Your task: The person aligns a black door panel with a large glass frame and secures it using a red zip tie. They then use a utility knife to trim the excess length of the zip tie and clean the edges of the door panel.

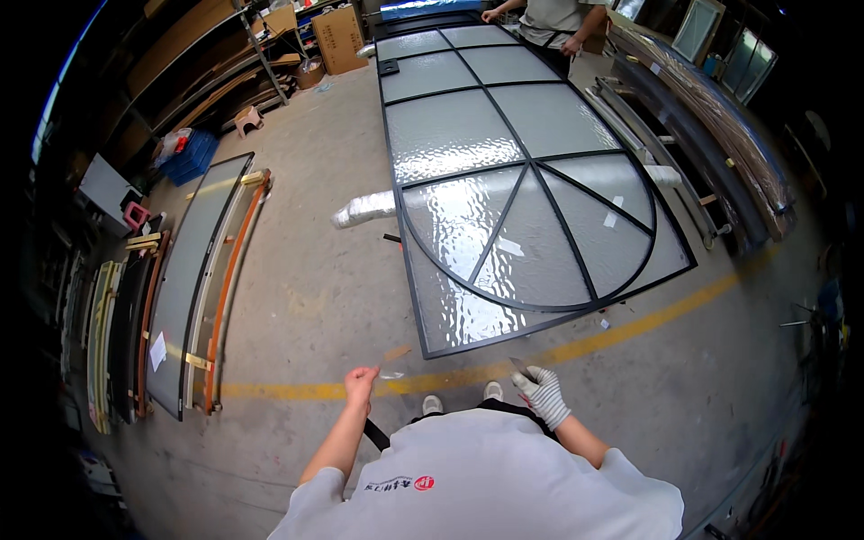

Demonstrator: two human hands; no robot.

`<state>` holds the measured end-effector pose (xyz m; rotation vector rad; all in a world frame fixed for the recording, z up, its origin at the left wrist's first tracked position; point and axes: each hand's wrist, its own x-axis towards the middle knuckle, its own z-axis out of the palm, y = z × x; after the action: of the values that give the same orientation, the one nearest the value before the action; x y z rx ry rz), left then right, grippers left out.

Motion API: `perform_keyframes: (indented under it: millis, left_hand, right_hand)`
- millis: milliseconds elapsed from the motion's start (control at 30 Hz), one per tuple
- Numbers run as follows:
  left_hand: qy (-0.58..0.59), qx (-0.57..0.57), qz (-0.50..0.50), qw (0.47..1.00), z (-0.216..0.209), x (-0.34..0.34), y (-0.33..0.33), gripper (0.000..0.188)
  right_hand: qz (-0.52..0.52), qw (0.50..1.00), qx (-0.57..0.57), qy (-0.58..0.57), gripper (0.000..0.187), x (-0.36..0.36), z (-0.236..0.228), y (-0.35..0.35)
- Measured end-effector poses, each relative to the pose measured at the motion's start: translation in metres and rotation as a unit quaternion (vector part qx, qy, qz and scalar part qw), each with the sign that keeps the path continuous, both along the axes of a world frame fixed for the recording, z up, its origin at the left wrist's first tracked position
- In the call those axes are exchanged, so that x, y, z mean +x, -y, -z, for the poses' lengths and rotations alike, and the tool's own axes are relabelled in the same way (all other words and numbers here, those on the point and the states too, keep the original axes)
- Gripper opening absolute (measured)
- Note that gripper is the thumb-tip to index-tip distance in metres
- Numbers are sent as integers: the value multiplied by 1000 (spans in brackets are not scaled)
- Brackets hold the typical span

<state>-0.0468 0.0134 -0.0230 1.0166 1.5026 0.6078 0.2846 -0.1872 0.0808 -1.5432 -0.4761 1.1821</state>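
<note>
In front of my body, on the left, my bare left hand (360, 385) pinches the end of a thin brown strip (396, 354); its material is too small to make out. My right hand (542, 392) wears a striped white glove and is closed round a knife, whose short pointed blade (518, 364) sticks out past the fingers. Beyond both hands lies a large black-framed glass door panel (468, 234) with rippled glass, straight bars and a curved bar at its near end. Neither hand touches it. Pale paper pieces (509, 247) lie on the glass.
Wrapped supports (367, 209) hold up the panel. A co-worker (558, 22) stands at its far end, one hand by the frame. Stacked panels (202, 279) stand to the left, long wrapped profiles (711, 135) to the right. A yellow line (297, 391) crosses the floor.
</note>
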Motion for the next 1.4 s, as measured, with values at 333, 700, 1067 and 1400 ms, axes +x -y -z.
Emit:
perform_keyframes:
  millis: [333, 700, 1067, 1400]
  left_hand:
    - [150, -24, -101, 983, -20, 53, 9, 43]
    - [28, 55, -4, 998, -22, 68, 16, 37]
    - [-10, 3, -54, 999, 24, 26, 26, 54]
    - [121, -55, -138, 982, 51, -30, -18, 37]
  right_hand:
    - [33, 999, -20, -32, 22, 35, 6, 8]
    - [38, 998, -47, 6, 23, 68, 24, 4]
    - [-40, 998, -23, 36, 28, 66, 35, -30]
    - [-20, 992, 56, 108, 24, -16, 37, -120]
